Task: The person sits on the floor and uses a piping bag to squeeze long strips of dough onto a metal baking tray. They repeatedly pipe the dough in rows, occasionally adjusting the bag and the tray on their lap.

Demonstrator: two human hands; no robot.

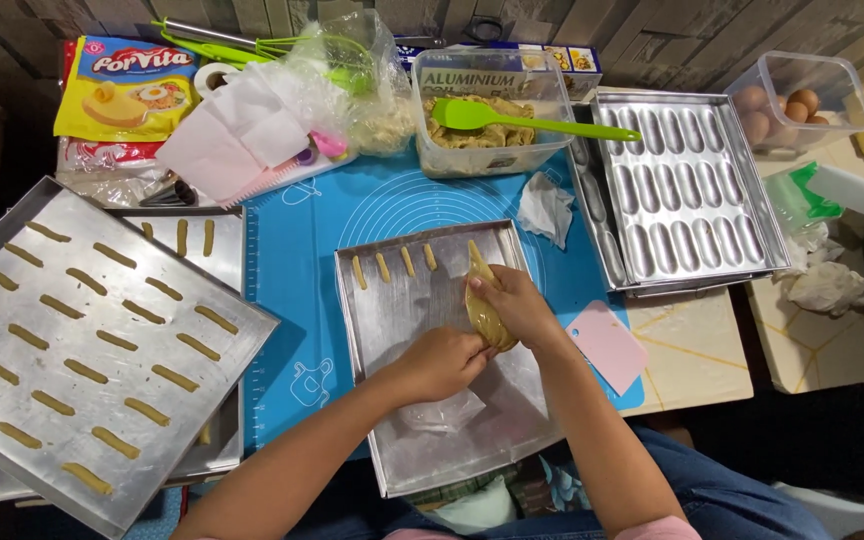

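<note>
A clear piping bag full of tan dough is held over a metal baking tray on the blue mat. My right hand grips the bag's bulging body, its tip pointing to the tray's far edge. My left hand clasps the twisted tail end of the bag, whose loose plastic trails onto the tray. Several short strips of piped dough lie in a row along the tray's far side, and the bag's tip sits just right of them.
Left, a large tray with several dough strips rests on another tray. Behind stand a clear tub of dough with a green spatula, a moulded finger-shaped pan, a box of eggs, butter, a pink scraper and crumpled bags.
</note>
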